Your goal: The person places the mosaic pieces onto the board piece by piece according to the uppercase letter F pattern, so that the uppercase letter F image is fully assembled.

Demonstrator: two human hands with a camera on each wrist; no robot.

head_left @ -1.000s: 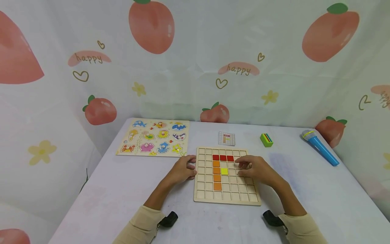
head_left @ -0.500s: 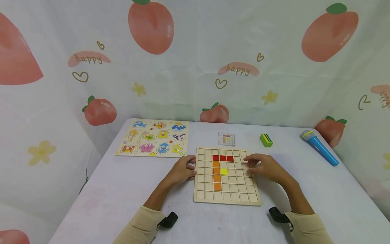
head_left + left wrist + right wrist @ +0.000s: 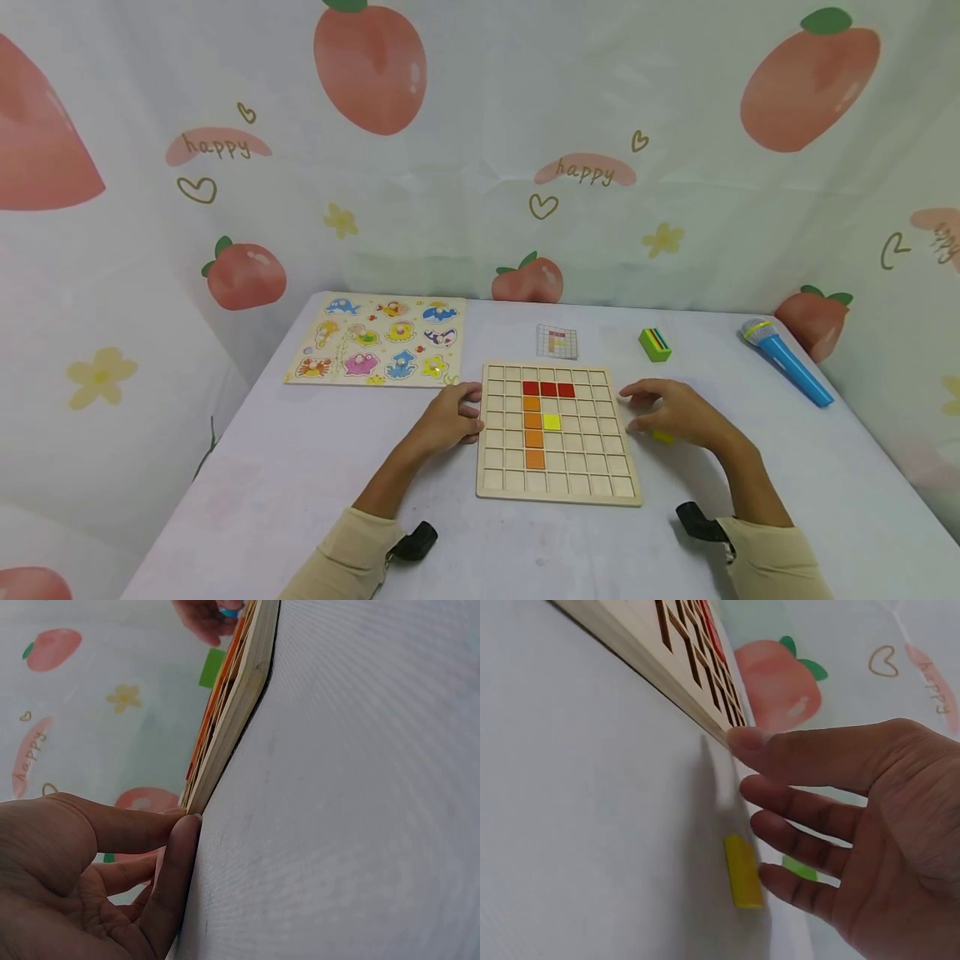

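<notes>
White table (image 3: 300,467) carries a wooden grid board (image 3: 557,492). Left hand (image 3: 448,419) presses its fingers against the board's left edge. Right hand (image 3: 671,412), fingers spread, hovers over a yellow tile (image 3: 742,871) beside the board's right edge.

animal puzzle (image 3: 378,340), pattern card (image 3: 557,342), green block (image 3: 655,344), blue microphone (image 3: 786,361).

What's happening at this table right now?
A person sits at a white table with a wooden grid board that holds three red tiles in a row, a column of orange tiles and one yellow tile. The left hand rests against the board's left edge. The right hand, fingers open, hovers just right of the board over a loose yellow tile lying on the table, not gripping it. A small pattern card lies beyond the board.
</notes>
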